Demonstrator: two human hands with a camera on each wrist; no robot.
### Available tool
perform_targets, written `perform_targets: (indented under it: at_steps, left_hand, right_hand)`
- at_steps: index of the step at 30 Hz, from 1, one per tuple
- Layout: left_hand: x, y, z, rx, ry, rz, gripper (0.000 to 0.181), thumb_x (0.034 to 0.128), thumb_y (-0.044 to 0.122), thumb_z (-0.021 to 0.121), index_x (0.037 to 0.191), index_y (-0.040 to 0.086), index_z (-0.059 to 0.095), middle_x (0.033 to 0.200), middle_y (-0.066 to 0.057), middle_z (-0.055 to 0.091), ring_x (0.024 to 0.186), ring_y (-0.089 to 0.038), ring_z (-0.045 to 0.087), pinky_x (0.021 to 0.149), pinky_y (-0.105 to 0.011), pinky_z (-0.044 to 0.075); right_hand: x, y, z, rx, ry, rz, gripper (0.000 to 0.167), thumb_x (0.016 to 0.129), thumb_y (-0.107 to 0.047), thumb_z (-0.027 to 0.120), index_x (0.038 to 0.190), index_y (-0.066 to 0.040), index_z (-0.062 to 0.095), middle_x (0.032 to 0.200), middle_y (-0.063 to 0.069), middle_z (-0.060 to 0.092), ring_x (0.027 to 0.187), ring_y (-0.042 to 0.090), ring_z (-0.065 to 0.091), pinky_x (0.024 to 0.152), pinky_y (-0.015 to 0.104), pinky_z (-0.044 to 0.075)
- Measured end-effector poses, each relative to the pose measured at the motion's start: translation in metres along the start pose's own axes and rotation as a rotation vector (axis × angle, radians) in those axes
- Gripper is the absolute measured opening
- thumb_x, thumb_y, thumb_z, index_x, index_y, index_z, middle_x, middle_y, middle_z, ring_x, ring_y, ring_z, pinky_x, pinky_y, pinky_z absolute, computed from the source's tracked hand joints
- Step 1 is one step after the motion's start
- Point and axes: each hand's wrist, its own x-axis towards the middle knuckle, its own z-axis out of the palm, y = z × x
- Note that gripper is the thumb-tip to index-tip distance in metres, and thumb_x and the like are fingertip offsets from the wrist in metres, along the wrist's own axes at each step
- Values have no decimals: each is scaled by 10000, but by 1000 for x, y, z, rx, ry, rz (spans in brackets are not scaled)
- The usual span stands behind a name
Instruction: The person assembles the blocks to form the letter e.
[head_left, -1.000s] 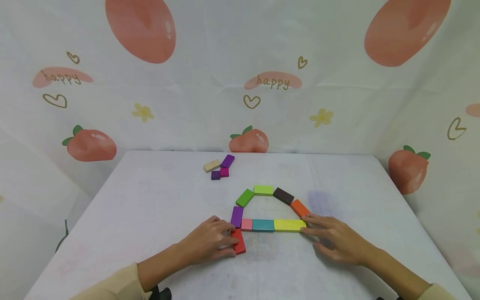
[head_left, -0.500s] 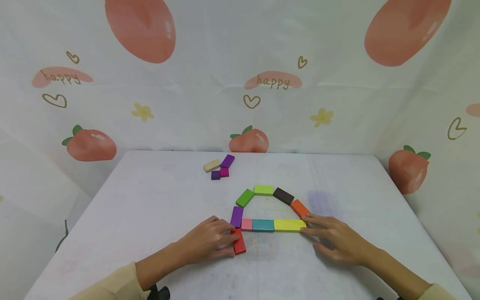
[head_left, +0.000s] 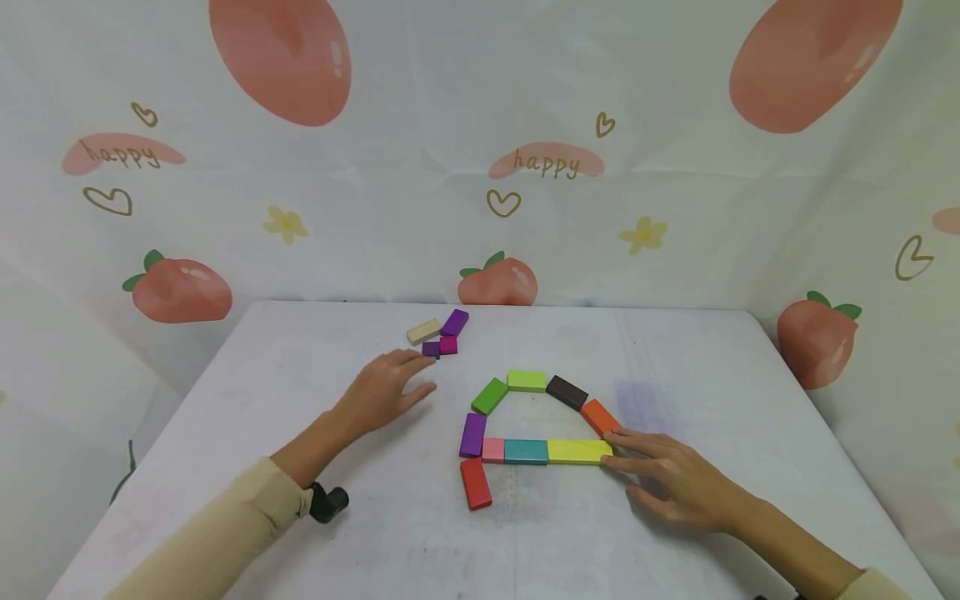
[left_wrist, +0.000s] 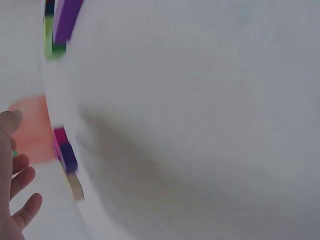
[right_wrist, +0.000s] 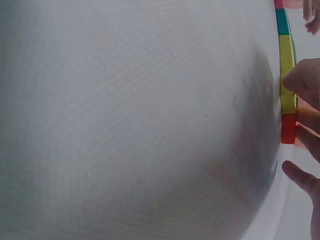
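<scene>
My left hand point(head_left: 381, 388) is over the table at left, fingers extended and holding nothing. Its fingertips are nearest a small dark purple block point(head_left: 431, 350), beside a magenta cube point(head_left: 448, 345); the left wrist view shows these blocks past spread fingers point(left_wrist: 22, 180). With extended fingers my right hand point(head_left: 671, 479) touches the right end of the yellow block point(head_left: 577, 452) and the lower end of the orange block point(head_left: 600, 417). Flat blocks form an arch over a row: purple point(head_left: 473, 435), green, lime, black and orange. A red block point(head_left: 476, 483) lies angled below the purple one.
A natural wood block point(head_left: 423, 332) and another purple block point(head_left: 455, 322) lie by the small cubes near the table's back edge. Pink and teal blocks point(head_left: 527, 452) continue the row leftward from the yellow one. A patterned cloth point(head_left: 390, 167) hangs behind the white table point(head_left: 315, 367).
My left hand has let go of the red block and moved up and left toward the small blocks at the back. The right hand has stayed in place.
</scene>
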Motion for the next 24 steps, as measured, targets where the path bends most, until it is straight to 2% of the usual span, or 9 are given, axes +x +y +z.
perform_targets:
  at_steps: [3,7,10,12,16,24]
  left_hand:
    - [10,-19,1,-11,-22,-94,508,903,263,745,1333,23,621,1299,-188,634,1181,-362,612,953,-530,508]
    - [21,-36,4,-35,-149,-204,609,983,316,626,1479,12,448,1501,-195,456,1346,-402,460,1019,-592,431]
    - [28,-44,8,-56,-232,-267,636,1021,348,544,1523,3,358,1566,-195,354,1418,-420,346,1049,-639,370]
    - [31,-48,9,-68,-263,-298,637,1035,357,507,1532,-1,333,1579,-200,324,1440,-430,297,1061,-661,337]
    - [35,-52,12,-77,-306,-338,625,1046,355,472,1536,-3,322,1585,-195,312,1462,-421,252,1079,-674,297]
    - [32,-55,17,-6,-401,-347,593,1065,383,384,1526,11,355,1576,-170,344,1458,-414,271,1053,-672,321]
  right_hand:
    - [0,0,0,-4,1,2,527,724,-163,815,1232,-267,719,1373,4,610,1257,241,568,892,445,536]
    - [0,1,0,-5,0,3,527,724,-162,814,1232,-264,720,1376,6,609,1258,243,567,894,444,535]
    - [0,1,0,-2,-5,3,528,726,-165,814,1236,-262,718,1379,9,606,1257,247,567,879,472,540]
    - [0,1,0,3,-7,1,533,726,-163,814,1241,-260,716,1381,13,605,1257,251,567,872,486,544]
    - [0,1,-1,8,-1,-3,544,722,-158,814,1247,-259,712,1382,16,605,1261,250,565,870,492,547]
    - [0,1,-1,7,-4,-4,543,726,-159,814,1249,-259,711,1385,21,603,1264,252,563,874,483,544]
